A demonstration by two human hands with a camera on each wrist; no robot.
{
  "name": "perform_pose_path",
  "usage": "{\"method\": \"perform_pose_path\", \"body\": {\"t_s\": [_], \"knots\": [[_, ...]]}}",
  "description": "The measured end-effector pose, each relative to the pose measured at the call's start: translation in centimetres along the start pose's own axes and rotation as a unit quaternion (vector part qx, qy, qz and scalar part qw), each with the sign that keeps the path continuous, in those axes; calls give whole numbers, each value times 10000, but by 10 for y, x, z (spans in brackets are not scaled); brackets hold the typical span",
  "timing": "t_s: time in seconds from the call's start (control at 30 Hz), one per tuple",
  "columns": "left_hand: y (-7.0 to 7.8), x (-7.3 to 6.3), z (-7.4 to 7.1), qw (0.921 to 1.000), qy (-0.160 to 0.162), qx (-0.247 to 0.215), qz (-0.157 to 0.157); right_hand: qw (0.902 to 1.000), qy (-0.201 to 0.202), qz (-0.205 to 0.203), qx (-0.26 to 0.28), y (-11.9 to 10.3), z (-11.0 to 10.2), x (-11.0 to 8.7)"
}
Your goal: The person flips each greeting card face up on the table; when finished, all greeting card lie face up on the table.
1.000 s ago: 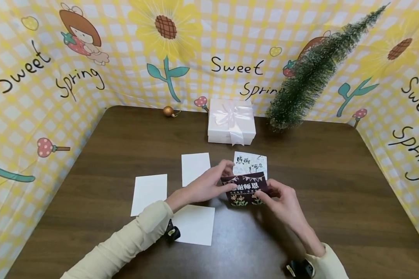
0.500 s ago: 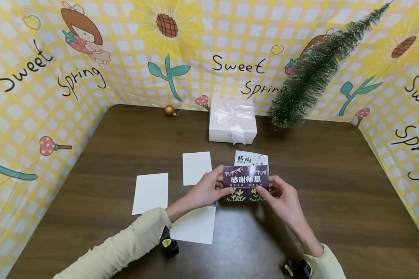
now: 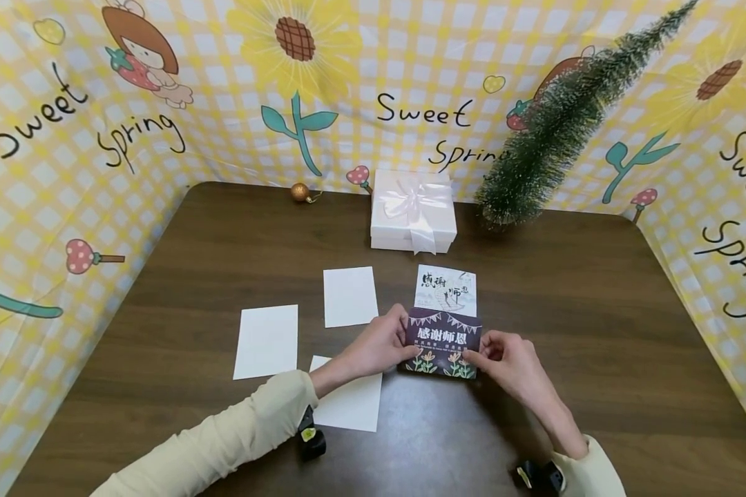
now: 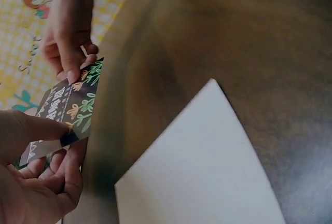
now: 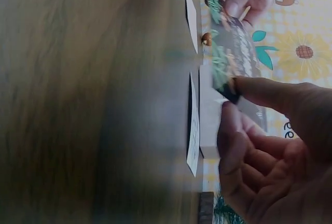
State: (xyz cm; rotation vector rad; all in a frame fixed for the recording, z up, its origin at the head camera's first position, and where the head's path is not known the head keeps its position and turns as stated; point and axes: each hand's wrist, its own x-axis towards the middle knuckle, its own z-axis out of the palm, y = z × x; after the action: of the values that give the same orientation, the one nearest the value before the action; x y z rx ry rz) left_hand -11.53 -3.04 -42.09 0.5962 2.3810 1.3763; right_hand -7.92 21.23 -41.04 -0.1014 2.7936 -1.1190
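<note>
A dark purple greeting card (image 3: 443, 337) with white lettering, bunting and orange flowers is held up near the middle of the table. My left hand (image 3: 380, 342) pinches its left edge, thumb on the printed face and fingers behind. At the opposite edge my right hand (image 3: 514, 360) pinches it the same way. In the right wrist view the card (image 5: 228, 53) stands off the tabletop. Just beyond it lies a pale card (image 3: 445, 286) with black brush lettering, its near edge overlapped by the dark one in the head view.
Three blank white cards lie to the left: a far one (image 3: 350, 297), a leftmost one (image 3: 266, 342) and a near one (image 3: 350, 406), partly under the left forearm. At the back are a ribboned white gift box (image 3: 404, 238), a gold bauble (image 3: 300, 192) and a bristly green tree (image 3: 537, 152).
The dark card was first tilted, then faced up squarely. Both hands have since brought it slightly nearer the body and rightward, uncovering more of the pale lettered card.
</note>
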Motion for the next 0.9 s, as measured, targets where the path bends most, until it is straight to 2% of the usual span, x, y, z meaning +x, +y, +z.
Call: {"method": "perform_pose_path", "body": {"t_s": [0.17, 0.3, 0.4, 0.57, 0.7, 0.9], "knots": [[-6, 2, 10, 9969, 53, 779, 82, 9988, -455, 152, -84, 5, 0, 3], [-8, 3, 14, 9888, 45, 1489, 52, 9970, -691, 306, -177, 8, 0, 6], [-8, 5, 15, 9747, -1, 2232, 58, 9958, -761, 367, -349, 10, 0, 8], [-5, 8, 14, 9443, -197, 3285, 57, 9936, -796, 383, -703, 11, 1, 10], [-5, 10, 15, 9256, -354, 3769, 22, 9911, -868, 346, -950, 12, 2, 12], [-7, 11, 17, 9095, -401, 4134, 167, 9858, -848, 444, -1383, 11, 3, 12]]}}
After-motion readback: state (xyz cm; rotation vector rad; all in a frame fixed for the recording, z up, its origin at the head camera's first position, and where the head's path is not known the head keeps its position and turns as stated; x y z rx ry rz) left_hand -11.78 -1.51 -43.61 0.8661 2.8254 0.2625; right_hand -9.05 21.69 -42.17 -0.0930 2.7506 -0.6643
